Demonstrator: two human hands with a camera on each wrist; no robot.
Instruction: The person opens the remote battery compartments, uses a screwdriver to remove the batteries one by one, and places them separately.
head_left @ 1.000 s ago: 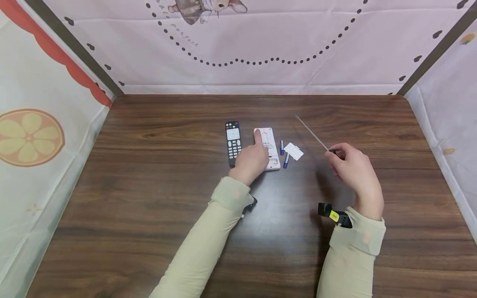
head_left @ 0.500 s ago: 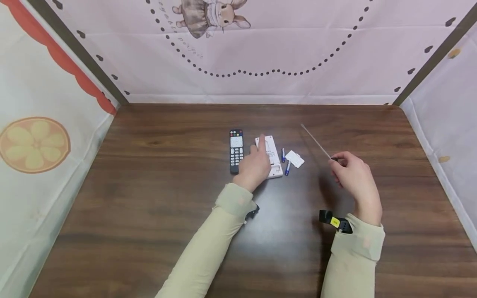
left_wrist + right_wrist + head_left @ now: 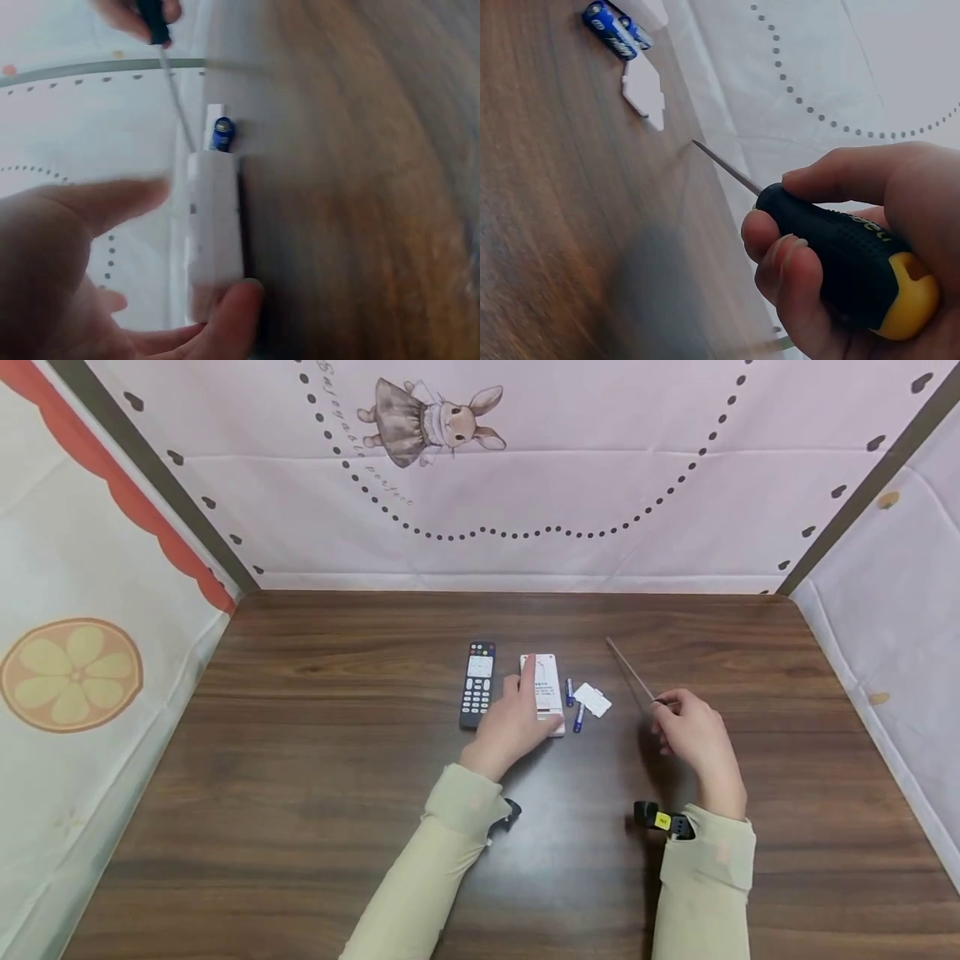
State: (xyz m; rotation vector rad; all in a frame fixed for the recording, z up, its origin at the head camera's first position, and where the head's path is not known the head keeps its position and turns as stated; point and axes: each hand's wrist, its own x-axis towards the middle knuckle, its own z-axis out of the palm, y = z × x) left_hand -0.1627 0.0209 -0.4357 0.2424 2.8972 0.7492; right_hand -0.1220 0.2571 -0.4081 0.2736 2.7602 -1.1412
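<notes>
My left hand [image 3: 512,727] is spread over a white remote control [image 3: 551,681] lying back up. Its index finger stretches along the far left of the remote, and its thumb is out by the near right corner. In the left wrist view one fingertip is at the side of the white remote [image 3: 214,225] while the thumb stands apart from it. My right hand [image 3: 693,735] grips a screwdriver [image 3: 840,255] by its black and yellow handle. The bare shaft points away over the table. Two blue batteries [image 3: 569,692] and a white battery cover [image 3: 593,700] lie right of the remote.
A black remote control [image 3: 477,685] lies button side up, left of the white one. The brown wooden table [image 3: 337,760] ends at a pink printed cloth [image 3: 600,477] at the back, with more cloth on both sides.
My left hand has shifted on the white remote, its thumb spreading out toward the near right corner. My right hand keeps its grip on the screwdriver. The head view has tilted up.
</notes>
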